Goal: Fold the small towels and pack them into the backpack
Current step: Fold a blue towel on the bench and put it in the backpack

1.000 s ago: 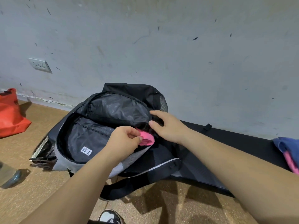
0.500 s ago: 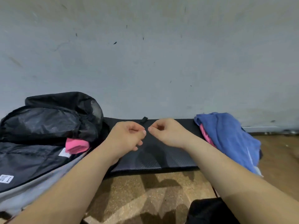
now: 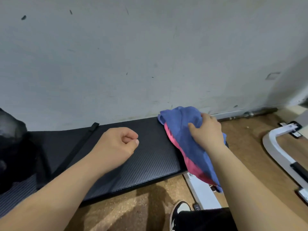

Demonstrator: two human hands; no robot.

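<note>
A crumpled blue towel (image 3: 185,130) lies over a pink towel (image 3: 193,165) at the right end of the black padded bench (image 3: 146,162). My right hand (image 3: 206,130) lies on top of the blue towel, fingers curling into its cloth. Over the middle of the bench my left hand (image 3: 116,144) hovers as a loose fist with nothing in it. Only a dark edge of the backpack (image 3: 11,142) shows at the far left; its opening is out of view.
A grey wall rises right behind the bench. A white metal frame (image 3: 280,147) lies on the brown floor at the right. A white bench leg (image 3: 201,190) and my shoe (image 3: 180,212) sit below the towels.
My view swung right, away from the backpack where a pink towel was left. My right hand reached out onto the blue towel; my left hand stayed curled over the bench.
</note>
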